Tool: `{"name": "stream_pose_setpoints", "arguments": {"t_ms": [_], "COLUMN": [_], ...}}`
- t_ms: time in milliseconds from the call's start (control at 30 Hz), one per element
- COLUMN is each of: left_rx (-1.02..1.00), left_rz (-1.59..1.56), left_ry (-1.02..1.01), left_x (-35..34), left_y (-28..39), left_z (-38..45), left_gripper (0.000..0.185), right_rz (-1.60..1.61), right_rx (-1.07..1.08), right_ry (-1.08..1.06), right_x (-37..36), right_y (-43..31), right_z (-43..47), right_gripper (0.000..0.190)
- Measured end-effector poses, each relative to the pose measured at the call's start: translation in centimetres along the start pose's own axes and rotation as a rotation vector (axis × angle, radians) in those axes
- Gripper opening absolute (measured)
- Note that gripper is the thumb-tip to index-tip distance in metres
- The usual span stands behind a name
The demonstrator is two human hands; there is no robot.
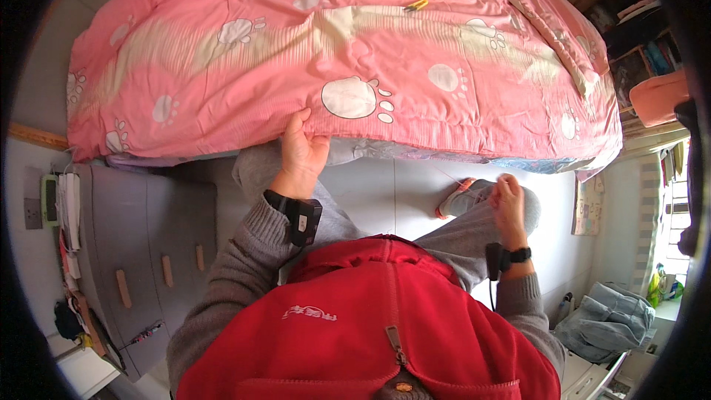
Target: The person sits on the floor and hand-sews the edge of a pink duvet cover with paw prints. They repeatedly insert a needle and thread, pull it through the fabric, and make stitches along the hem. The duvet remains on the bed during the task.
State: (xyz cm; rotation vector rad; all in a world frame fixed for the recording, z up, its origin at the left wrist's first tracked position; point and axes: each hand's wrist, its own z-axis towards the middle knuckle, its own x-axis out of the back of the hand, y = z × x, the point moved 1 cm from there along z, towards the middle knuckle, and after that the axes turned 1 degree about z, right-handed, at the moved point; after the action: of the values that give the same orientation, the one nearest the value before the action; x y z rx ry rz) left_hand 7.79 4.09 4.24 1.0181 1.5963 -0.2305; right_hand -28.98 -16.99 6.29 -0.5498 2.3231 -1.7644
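Note:
A pink quilt cover [389, 55] with white paw prints spreads over the bed before me. My left hand [303, 150] grips its near edge, thumb and fingers on the fabric. To the right, off the quilt's edge and above my right knee, my right hand [508, 200] is closed with its fingertips pinched together. A faint thread [447, 174] runs from near the quilt's edge towards that hand. Any needle is too small or blurred to make out. Yellow thread snips [416, 5] with dark blades lie on the quilt, beyond both hands.
A grey chest of drawers [166, 222] stands on the left. Folded denim clothing [605, 322] lies on a white cabinet at lower right. Crowded shelves [639, 39] and a pink chair back [658, 97] are at far right. An orange slipper [444, 205] is on the tiled floor.

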Motion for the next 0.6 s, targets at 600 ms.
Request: {"name": "stream_pose_setpoints", "arguments": {"t_ms": [600], "left_rx": [0.044], "left_rz": [-0.078], "left_ry": [-0.104], "left_x": [-0.4], "left_y": [0.4], "left_z": [-0.4], "left_gripper": [0.024], "right_rz": [-0.1], "right_rx": [0.047], "right_ry": [-0.005], "right_x": [3.0], "right_y": [-1.4], "right_z": [-0.4], "right_gripper": [0.016]}}
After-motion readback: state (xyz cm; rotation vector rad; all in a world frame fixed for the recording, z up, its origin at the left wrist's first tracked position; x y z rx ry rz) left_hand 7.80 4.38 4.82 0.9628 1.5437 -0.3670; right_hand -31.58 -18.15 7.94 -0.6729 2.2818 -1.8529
